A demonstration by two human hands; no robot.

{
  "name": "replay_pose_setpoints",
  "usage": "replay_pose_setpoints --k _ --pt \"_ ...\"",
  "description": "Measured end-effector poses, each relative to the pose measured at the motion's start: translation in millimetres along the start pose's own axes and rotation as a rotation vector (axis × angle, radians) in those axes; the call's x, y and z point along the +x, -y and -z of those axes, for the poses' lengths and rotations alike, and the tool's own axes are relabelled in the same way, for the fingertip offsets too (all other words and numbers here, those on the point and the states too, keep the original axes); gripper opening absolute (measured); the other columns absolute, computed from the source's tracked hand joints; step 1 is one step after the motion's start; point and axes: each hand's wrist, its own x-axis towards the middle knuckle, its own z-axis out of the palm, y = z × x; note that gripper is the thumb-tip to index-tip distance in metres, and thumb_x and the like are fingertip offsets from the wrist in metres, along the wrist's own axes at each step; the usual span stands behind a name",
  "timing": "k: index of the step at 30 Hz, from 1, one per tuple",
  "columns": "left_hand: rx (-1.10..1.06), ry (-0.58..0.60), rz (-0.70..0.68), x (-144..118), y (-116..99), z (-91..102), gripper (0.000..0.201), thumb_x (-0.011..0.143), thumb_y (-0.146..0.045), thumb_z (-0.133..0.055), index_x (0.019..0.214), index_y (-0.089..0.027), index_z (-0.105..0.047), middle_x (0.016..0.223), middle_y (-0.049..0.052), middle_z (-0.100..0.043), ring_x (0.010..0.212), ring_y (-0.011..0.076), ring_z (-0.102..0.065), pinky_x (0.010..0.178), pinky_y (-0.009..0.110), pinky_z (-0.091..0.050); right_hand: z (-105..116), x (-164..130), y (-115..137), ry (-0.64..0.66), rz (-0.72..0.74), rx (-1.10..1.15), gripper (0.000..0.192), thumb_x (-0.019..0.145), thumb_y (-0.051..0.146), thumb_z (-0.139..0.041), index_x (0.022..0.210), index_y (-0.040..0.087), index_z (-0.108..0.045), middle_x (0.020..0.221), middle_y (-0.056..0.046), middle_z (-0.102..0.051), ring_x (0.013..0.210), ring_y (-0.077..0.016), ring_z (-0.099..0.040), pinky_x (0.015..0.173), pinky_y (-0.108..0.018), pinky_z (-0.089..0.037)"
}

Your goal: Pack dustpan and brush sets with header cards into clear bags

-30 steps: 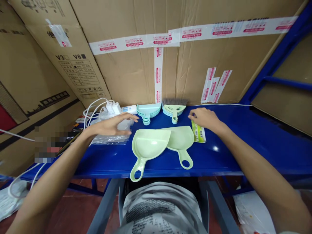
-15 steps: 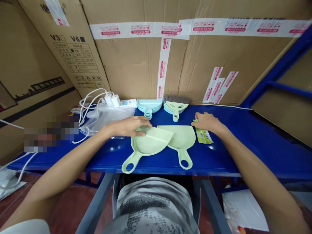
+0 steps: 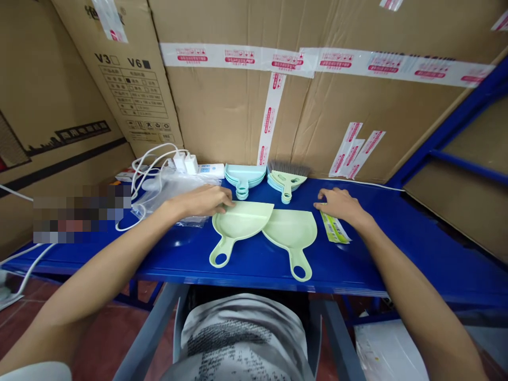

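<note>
Two pale green dustpans lie flat on the blue shelf, handles toward me. The left green dustpan overlaps the edge of the right green dustpan. My left hand grips the far left rim of the left dustpan, with its fingers curled over the edge. My right hand rests palm down, fingertips on the top end of a green-and-white label strip that lies just right of the right dustpan.
A stack of light blue dustpans and a stack of small brushes stand against the cardboard boxes behind. Clear plastic bags and white chargers with cables are at the left. A blue shelf post rises at the right.
My left hand left the plastic bags and moved right onto the left dustpan's rim. That dustpan has shifted a little. My right hand stayed by the label strip.
</note>
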Motion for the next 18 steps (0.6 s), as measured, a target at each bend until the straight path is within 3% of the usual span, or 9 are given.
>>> replay_pose_setpoints --k 3,6,11,18 --pt "0.015 -0.006 -0.026 3.7 -11.2 0.3 0.028 0.102 -0.032 -0.064 0.126 -0.027 -0.076 0.131 0.007 -0.072 0.111 0.0250 -0.072 0.092 0.033 -0.052 3.0 -9.2 13.9 -0.149 0.324 0.190 0.046 0.098 0.054 -0.055 0.127 0.023 -0.071 0.128 -0.017 -0.067 0.124 -0.0373 -0.058 0.098 -0.049 -0.049" --pt "-0.046 -0.044 -0.082 8.3 -22.2 -1.9 0.033 0.106 -0.035 -0.060 0.135 -0.026 -0.073 0.145 0.009 -0.068 0.131 0.0274 -0.065 0.105 0.036 -0.051 -0.7 -14.5 30.1 0.008 0.645 0.326 0.054 0.092 0.064 -0.064 0.126 0.023 -0.073 0.120 -0.013 -0.071 0.116 -0.0326 -0.060 0.101 -0.044 -0.047" --pt "-0.089 -0.017 -0.115 10.5 -23.2 -4.1 0.033 0.107 -0.032 -0.057 0.135 -0.023 -0.074 0.142 0.010 -0.071 0.135 0.0286 -0.063 0.109 0.042 -0.051 -8.4 -11.9 33.5 0.161 0.637 0.285 0.059 0.082 0.067 -0.076 0.123 0.025 -0.072 0.114 -0.010 -0.067 0.114 -0.0326 -0.058 0.096 -0.041 -0.046" --pt "-0.014 -0.012 -0.106 10.0 -20.9 -0.9 0.027 0.106 -0.026 -0.058 0.125 -0.022 -0.077 0.136 0.009 -0.074 0.127 0.0281 -0.068 0.099 0.038 -0.053 -2.0 -6.3 16.3 0.174 0.605 0.273 0.059 0.079 0.070 -0.076 0.117 0.024 -0.072 0.108 -0.009 -0.067 0.110 -0.0314 -0.059 0.093 -0.040 -0.046"
